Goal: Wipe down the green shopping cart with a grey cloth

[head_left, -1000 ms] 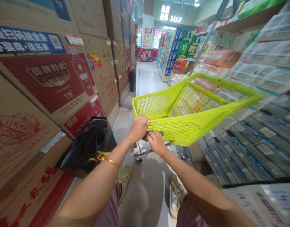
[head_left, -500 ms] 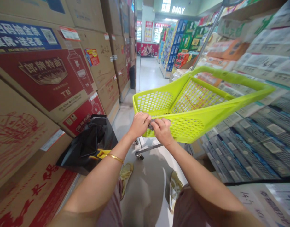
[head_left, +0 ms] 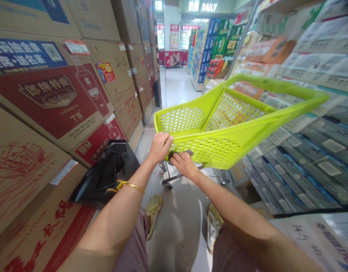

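A lime-green shopping cart (head_left: 208, 139) with a latticed plastic basket stands in front of me, its handle off to the right. My left hand (head_left: 161, 146) is closed over the basket's near left corner, fingers curled on the rim. Lower down, my right hand (head_left: 184, 163) presses a crumpled dark grey cloth (head_left: 188, 152) against the outside of the basket's lattice wall. Part of the cloth is hidden beneath the fingers. Metal legs and a caster wheel (head_left: 167, 184) show under the basket.
Stacked cartons (head_left: 55, 94) line the left side, with a black bag (head_left: 111, 170) against them. Shelves of packaged goods (head_left: 310, 143) rise on the right, close to the cart. My shoes (head_left: 154, 211) stand on the pale floor, and an aisle (head_left: 176, 87) runs ahead.
My right hand has slid with the cloth from near the rim down and left along the basket wall. The left hand has shifted slightly left, staying at the corner.
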Demonstrator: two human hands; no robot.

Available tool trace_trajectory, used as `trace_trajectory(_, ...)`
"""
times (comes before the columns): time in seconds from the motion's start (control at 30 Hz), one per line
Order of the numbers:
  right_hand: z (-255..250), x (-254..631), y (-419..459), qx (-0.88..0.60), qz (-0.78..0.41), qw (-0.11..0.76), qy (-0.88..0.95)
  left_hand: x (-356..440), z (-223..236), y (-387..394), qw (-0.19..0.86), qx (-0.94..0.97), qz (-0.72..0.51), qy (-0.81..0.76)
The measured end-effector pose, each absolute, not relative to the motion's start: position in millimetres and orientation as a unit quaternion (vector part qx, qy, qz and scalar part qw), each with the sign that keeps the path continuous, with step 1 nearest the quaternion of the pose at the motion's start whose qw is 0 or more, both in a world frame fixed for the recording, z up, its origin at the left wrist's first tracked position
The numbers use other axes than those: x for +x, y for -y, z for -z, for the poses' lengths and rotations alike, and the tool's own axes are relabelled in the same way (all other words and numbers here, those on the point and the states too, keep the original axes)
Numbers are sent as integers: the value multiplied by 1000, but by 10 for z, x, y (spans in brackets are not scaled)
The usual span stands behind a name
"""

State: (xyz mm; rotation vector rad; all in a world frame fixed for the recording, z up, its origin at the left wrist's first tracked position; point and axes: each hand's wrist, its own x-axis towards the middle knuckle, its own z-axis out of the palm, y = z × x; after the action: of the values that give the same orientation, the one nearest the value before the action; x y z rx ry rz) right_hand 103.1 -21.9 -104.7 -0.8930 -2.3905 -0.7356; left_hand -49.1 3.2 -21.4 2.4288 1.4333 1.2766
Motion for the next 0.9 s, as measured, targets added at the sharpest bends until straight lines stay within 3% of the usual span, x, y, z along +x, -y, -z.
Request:
trace_trajectory(0.23, 512, 949, 167, -377, 328, 394, 772, -487, 198, -2, 24, 780, -413, -470)
trace_trajectory(0.47, 782, 908, 174, -357, 321, 353, 803, -518, 204, -17, 36, 768, -425, -477)
trace_trajectory(0.7, 1113, 954, 243, -313, 284, 257, 869, -585, 182, -40, 56, 755, -431, -492)
trace_trajectory(0.8, 1021, 913, 244, -308, 294, 266, 864, -625, 169, -46, 63, 754, -426, -496)
trace_trajectory(0.9, 785, 838, 213, -341, 315, 328, 823, -663, 159, -45, 71, 751, -429, -497)
